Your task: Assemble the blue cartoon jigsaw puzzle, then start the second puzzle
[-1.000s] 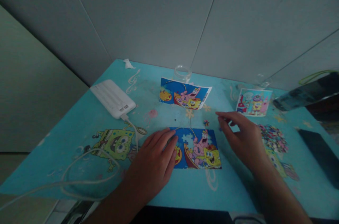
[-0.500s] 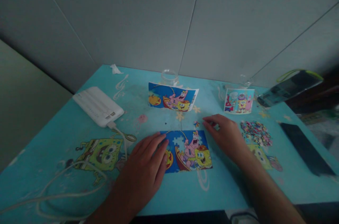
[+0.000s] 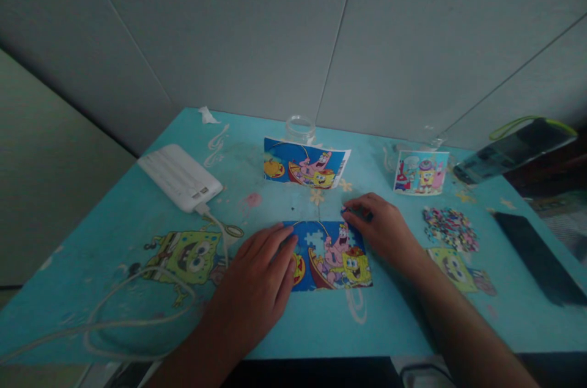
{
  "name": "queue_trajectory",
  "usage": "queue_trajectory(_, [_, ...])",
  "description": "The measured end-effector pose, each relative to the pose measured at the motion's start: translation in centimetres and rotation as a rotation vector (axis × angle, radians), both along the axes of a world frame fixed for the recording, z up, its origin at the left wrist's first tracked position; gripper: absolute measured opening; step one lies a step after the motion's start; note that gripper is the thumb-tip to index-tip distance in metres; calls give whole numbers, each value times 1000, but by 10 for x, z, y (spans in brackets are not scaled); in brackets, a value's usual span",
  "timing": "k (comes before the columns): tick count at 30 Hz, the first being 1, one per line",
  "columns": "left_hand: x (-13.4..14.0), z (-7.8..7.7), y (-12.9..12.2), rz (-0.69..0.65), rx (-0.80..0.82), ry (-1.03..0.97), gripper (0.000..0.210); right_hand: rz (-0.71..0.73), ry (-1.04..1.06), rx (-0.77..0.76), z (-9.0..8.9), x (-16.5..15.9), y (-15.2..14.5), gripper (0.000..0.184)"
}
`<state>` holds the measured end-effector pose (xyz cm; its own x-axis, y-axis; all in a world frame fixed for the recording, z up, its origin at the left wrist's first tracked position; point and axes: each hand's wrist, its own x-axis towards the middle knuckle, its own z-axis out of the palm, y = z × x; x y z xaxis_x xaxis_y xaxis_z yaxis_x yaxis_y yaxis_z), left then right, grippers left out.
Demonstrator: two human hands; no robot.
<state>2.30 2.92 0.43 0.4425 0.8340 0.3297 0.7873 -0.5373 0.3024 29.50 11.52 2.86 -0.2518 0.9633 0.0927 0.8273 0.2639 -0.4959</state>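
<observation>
While the left hand (image 3: 259, 272) lies palm down, fingers close, over the left edge of the jigsaw (image 3: 334, 258) at lower centre, the right hand (image 3: 383, 226) has thumb and forefinger nearly pinched at a blue piece (image 3: 343, 210), gripped or just touched, I can't tell! Upper centre, a clear jar (image 3: 300, 126) stands behind the picture card (image 3: 300, 163), contents hidden; loose pieces (image 3: 450, 229) lie heaped at right

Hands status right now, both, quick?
Left hand: open, resting on the left part of the puzzle, holding nothing visible.
Right hand: thumb and forefinger at a small blue piece; can't tell if the grip is closed.
</observation>
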Motion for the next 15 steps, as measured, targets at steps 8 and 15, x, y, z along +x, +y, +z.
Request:
queue_trajectory(8, [0, -1, 0, 2, -11, 11, 38, -77, 136, -70, 8, -2, 0, 15])
queue_trajectory(15, [0, 0, -1, 1, 11, -13, 37, 68, 436, -391, 24, -21, -21, 17])
